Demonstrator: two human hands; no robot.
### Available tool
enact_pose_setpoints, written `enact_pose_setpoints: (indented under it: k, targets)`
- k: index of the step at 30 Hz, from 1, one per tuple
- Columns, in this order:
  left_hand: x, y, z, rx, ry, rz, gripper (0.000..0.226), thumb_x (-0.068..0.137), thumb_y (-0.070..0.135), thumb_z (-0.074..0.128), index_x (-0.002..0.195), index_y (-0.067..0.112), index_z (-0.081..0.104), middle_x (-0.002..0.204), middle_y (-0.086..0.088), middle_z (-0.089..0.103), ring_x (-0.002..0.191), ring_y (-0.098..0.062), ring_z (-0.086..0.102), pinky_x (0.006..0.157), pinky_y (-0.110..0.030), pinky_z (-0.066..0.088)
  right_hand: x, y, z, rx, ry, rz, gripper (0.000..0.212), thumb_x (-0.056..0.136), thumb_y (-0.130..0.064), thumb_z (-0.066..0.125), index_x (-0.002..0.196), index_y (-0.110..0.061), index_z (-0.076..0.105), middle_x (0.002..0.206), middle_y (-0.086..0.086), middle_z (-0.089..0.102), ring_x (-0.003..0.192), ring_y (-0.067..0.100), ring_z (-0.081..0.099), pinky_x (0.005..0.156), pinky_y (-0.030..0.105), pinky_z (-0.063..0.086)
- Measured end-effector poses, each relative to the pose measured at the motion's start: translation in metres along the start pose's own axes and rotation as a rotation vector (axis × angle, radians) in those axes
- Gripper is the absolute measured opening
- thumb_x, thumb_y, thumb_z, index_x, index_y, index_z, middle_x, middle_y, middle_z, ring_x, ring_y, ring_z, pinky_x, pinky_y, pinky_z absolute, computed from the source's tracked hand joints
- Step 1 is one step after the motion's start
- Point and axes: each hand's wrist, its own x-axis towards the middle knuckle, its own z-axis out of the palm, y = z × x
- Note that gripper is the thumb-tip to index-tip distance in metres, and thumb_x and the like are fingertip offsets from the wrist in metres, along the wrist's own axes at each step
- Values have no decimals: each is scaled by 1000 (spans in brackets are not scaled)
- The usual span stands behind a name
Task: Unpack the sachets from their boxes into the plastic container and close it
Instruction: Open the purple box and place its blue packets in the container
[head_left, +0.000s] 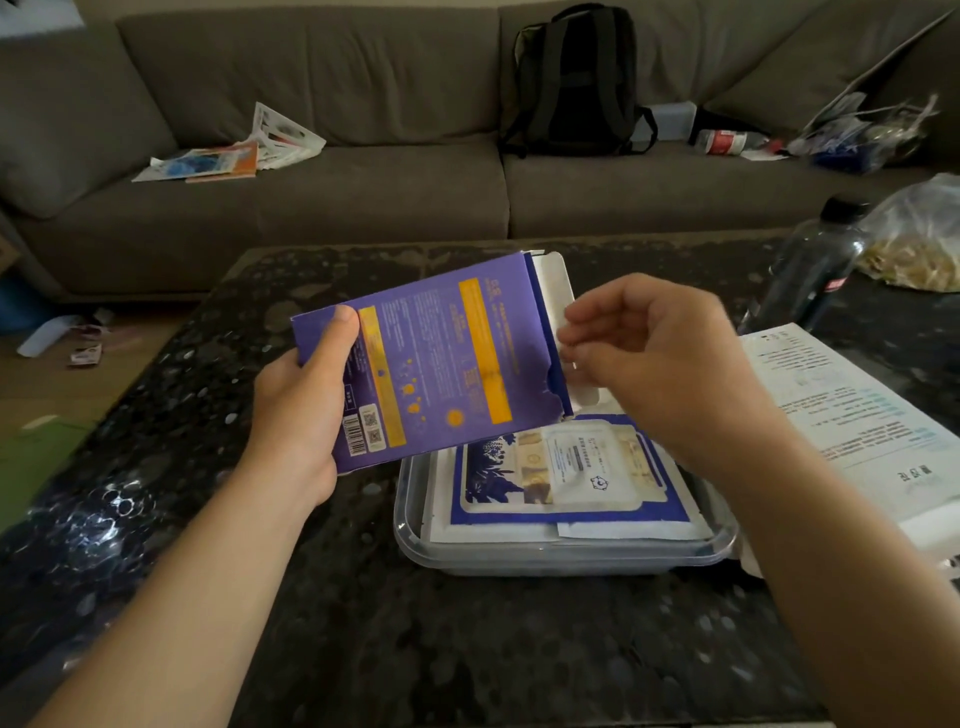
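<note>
Left hand (301, 415) grips the purple box (441, 358) at its lower left corner, thumb clamped flat on the printed face and fingers wrapped behind. The box is held in the air, tilted, above the dark speckled table (415, 623) and partly over the plastic container (566, 551). Its right end is open, with a white flap (555, 283) sticking out. The container sits on the table with its lid off and flat sachets (571, 467) stacked inside (top one white, on a blue-bordered one). Right hand (660, 358) is at the box's open end, fingers curled and close together, tips against the white edge. They are blurred, so cannot tell if they pinch anything. Further right: a printed paper sheet (841, 415), a dark bottle (810, 270) and a clear bag (919, 239).
</note>
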Motion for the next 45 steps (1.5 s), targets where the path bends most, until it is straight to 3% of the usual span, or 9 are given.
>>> enact_pose_setpoints:
  k: [5, 13, 18, 23, 28, 30, 37, 40, 45]
  targets:
    - [-1, -1, 1, 1, 7, 0, 35, 98, 54, 63, 112, 23, 72, 89, 9, 81, 76, -12, 79, 70, -37, 60, 2, 8, 5, -69, -94, 94, 26, 85, -7, 76, 104, -22, 66, 93, -8, 71, 86, 8, 70, 74, 20, 59]
    - [1, -1, 0, 19, 4, -8, 41, 97, 55, 65, 116, 19, 71, 91, 7, 82, 78, -13, 79, 69, -36, 60, 2, 11, 6, -46, -183, 168, 2, 92, -12, 69, 90, -14, 69, 84, 0, 74, 75, 3, 71, 52, 8, 49]
    - [2, 0, -2, 35, 2, -2, 41, 97, 55, 64, 116, 19, 71, 92, 7, 82, 78, -12, 79, 65, -32, 58, 4, 10, 7, 30, -181, 255, 9, 97, -13, 62, 92, -8, 66, 88, 7, 74, 80, 15, 74, 59, 18, 58]
    - [4, 0, -5, 37, 16, -6, 42, 97, 55, 64, 116, 19, 72, 92, 7, 82, 78, -13, 79, 69, -35, 59, 8, 12, 6, 70, -95, 303, 7, 98, -15, 61, 93, -11, 61, 91, 12, 74, 88, 24, 74, 76, 42, 63]
    - [6, -1, -6, 43, 14, -6, 40, 97, 55, 64, 115, 20, 73, 92, 6, 82, 78, -13, 79, 68, -34, 59, 7, 13, 4, 241, -134, 315, 18, 94, -15, 65, 111, -18, 60, 96, 5, 76, 87, 19, 76, 61, 30, 62]
    - [6, -1, -6, 45, 12, -4, 40, 97, 55, 64, 115, 20, 73, 92, 6, 82, 78, -13, 79, 69, -35, 59, 6, 14, 6, 281, -157, 288, 27, 92, -16, 68, 117, -21, 62, 94, 5, 77, 85, 19, 76, 66, 37, 64]
    - [9, 3, -11, 65, 22, 20, 39, 97, 55, 65, 114, 20, 73, 91, 6, 82, 77, -13, 79, 70, -36, 59, 8, 19, 8, 198, -86, 298, 5, 97, -18, 62, 100, -19, 66, 94, 2, 76, 86, 17, 75, 66, 33, 61]
    - [13, 5, -15, 66, 24, 20, 39, 96, 55, 66, 112, 21, 74, 91, 6, 82, 76, -13, 79, 70, -36, 60, 12, 23, -2, 217, -86, 355, 6, 97, -19, 62, 102, -20, 65, 97, 3, 77, 87, 18, 76, 75, 41, 61]
    - [17, 5, -18, 82, 2, 28, 35, 95, 54, 69, 104, 21, 74, 86, 5, 82, 75, -15, 79, 77, -41, 62, 11, 26, -10, 385, -142, 323, 32, 85, -26, 70, 116, -21, 61, 102, 2, 77, 92, 21, 76, 77, 46, 60]
